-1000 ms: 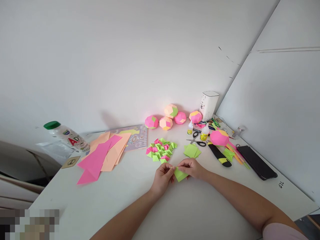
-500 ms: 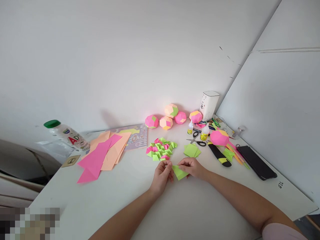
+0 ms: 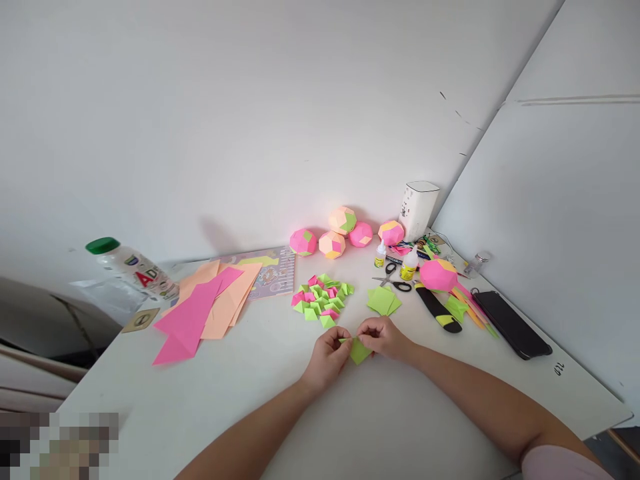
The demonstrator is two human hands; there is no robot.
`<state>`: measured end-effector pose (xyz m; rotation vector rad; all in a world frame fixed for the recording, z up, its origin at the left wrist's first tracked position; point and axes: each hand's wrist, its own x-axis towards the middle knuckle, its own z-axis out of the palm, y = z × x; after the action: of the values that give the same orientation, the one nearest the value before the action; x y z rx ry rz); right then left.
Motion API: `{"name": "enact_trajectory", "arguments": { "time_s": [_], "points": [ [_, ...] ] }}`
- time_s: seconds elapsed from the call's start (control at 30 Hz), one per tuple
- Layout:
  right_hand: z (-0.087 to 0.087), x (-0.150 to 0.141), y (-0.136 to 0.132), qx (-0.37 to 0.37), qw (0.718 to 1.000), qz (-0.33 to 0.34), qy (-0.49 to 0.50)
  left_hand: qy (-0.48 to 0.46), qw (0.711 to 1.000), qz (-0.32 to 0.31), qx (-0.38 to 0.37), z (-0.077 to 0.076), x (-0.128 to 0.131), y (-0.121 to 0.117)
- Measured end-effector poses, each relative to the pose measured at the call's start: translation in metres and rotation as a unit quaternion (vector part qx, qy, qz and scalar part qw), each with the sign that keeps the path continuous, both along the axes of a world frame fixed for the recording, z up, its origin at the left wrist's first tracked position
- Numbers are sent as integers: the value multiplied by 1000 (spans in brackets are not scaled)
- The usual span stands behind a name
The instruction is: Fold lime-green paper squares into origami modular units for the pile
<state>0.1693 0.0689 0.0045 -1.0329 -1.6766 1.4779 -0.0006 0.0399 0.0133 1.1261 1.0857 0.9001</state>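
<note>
A small green paper square (image 3: 359, 350) lies on the white table (image 3: 280, 413) between my two hands. My left hand (image 3: 329, 357) pinches its left edge with curled fingers. My right hand (image 3: 384, 336) presses and pinches its upper right edge. Just behind the hands sits a pile of several small folded green and pink pieces (image 3: 323, 298). To the right of that pile lies a short stack of green squares (image 3: 383, 301).
Pink and orange sheets (image 3: 207, 307) lie at the left, near a green-capped bottle (image 3: 131, 268). Several paper balls (image 3: 345, 233) line the wall. Scissors (image 3: 395, 283), glue bottles (image 3: 409, 265), a knife (image 3: 440, 310), a pink ball (image 3: 439, 275) and a phone (image 3: 513, 325) crowd the right.
Both hands have closed in on the green paper, which looks smaller and more folded now. Nothing else on the table moved.
</note>
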Motion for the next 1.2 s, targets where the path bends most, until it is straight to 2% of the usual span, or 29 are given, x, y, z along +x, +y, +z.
{"name": "enact_trajectory", "arguments": {
  "time_s": [0.2,0.37,0.57,0.7,0.93,1.03,1.2],
  "points": [
    [4,1,2,-28,998,-28,57,-49,998,23,-10,-3,-2,1],
    [8,2,2,-33,992,-11,122,-93,995,39,-16,-10,-4,6],
    [6,1,2,-12,999,37,28,-42,999,11,-6,-3,-2,2],
    [4,1,2,-19,999,20,19,-28,1000,14,-6,2,0,-2],
    [7,4,6,-39,997,-52,38,-69,997,25,6,-6,-2,0],
    [6,5,8,-31,995,-74,53,-109,993,49,4,-6,-4,1],
    [3,3,7,-50,995,-49,72,-168,984,62,-7,1,-2,2]
  ]
}}
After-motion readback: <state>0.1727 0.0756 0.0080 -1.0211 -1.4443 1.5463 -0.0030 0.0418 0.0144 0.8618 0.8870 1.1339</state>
